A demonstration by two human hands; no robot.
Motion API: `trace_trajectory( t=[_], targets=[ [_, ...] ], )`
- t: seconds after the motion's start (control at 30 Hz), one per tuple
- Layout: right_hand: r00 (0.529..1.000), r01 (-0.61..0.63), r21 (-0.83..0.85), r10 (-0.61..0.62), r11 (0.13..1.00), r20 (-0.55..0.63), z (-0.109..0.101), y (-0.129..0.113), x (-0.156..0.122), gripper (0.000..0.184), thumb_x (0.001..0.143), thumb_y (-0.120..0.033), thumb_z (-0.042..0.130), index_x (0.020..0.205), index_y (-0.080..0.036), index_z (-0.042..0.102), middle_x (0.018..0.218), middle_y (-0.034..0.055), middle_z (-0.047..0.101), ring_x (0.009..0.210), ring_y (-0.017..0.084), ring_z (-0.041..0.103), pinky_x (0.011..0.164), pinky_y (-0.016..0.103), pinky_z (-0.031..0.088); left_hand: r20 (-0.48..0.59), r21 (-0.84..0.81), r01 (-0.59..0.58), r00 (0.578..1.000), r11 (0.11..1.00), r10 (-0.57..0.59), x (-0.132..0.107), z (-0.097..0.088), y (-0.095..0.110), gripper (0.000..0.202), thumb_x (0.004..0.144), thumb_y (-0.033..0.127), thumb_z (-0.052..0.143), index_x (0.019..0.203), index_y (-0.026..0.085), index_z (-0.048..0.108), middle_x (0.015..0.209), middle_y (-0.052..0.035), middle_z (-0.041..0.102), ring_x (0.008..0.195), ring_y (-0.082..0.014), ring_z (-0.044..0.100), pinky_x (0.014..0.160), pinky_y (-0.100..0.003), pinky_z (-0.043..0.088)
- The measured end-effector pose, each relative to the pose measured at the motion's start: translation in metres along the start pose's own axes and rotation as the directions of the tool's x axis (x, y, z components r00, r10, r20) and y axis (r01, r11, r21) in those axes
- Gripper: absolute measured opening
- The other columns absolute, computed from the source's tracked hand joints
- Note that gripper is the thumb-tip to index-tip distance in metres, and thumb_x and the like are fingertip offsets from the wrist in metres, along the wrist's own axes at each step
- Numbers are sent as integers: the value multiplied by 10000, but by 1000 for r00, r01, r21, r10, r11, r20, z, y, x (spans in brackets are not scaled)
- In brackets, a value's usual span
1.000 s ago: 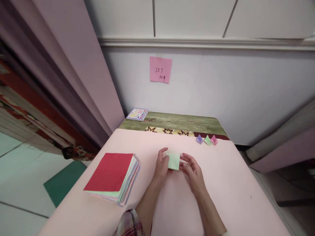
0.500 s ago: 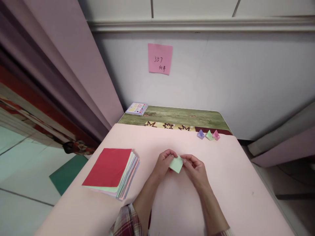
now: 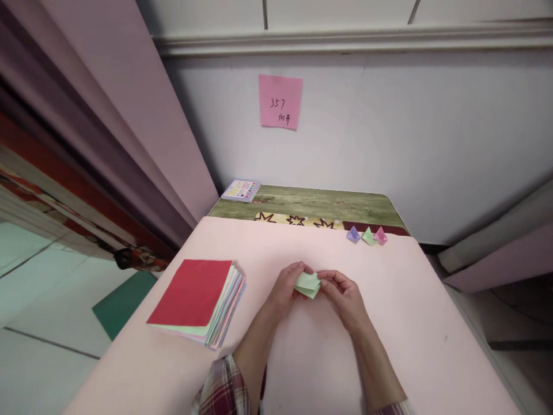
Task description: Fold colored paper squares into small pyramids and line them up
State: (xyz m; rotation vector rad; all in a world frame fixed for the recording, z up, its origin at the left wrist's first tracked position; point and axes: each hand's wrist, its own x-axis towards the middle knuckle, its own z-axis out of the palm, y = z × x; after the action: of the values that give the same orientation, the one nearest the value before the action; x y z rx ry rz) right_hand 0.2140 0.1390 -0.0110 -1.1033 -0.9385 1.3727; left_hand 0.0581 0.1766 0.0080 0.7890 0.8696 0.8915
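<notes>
Whereas half a second ago the green folded paper (image 3: 307, 283) showed me one flat, tilted face, it now lies more edge-on, with its layers spread a little apart, and a second ago it stood as a plain square. My left grip (image 3: 287, 289) pinches its left side and my right grip (image 3: 345, 294) pinches its right corner, fingertips closed on the paper from both sides, so the piece hangs between them just above the middle of the pink bench (image 3: 397, 328). Both grips have hardly shifted from where they were. A flat printed packet (image 3: 241, 190) lies at the far left corner on the green patterned cloth (image 3: 328, 203); I cannot tell what is in it. To my left, well apart from the grips, sits the paper stack (image 3: 194, 297), a red sheet on top and pale sheets fanned out below it. Three small folded figures stand in a row near the far right edge, touching or nearly so: the purple figure (image 3: 353, 234), the green figure (image 3: 368, 236) and the pink figure (image 3: 381, 236). On the wall beyond hangs a pink note (image 3: 280, 101) with handwriting. A dark green sheet (image 3: 123, 302) lies on the floor at left below the curtain (image 3: 129, 115). Nothing stands between my grips and the paper.
</notes>
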Motion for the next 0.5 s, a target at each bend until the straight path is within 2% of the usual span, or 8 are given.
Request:
trace_trajectory(
  t=[0.37, 0.5],
  targets=[
    [998, 17, -3, -17, 1000, -56, 3, 4, 2, 258, 757, -422, 735, 870, -192, 703, 988, 74, 710, 853, 211, 640, 774, 323, 512, 35, 3, -6, 999, 1000, 5, 1, -1, -2, 373, 790, 532, 610, 839, 163, 625, 722, -8, 564, 590, -121, 505, 455, -209, 372],
    [993, 52, 8, -51, 999, -108, 4, 6, 3, 245, 769, -416, 722, 856, -189, 693, 972, 73, 702, 841, 207, 642, 783, 340, 527, 10, -6, -32, 999, 999, 32, 3, -3, -4, 313, 791, 472, 628, 852, 165, 632, 756, -20, 603, 627, -128, 532, 508, -215, 393]
  ],
)
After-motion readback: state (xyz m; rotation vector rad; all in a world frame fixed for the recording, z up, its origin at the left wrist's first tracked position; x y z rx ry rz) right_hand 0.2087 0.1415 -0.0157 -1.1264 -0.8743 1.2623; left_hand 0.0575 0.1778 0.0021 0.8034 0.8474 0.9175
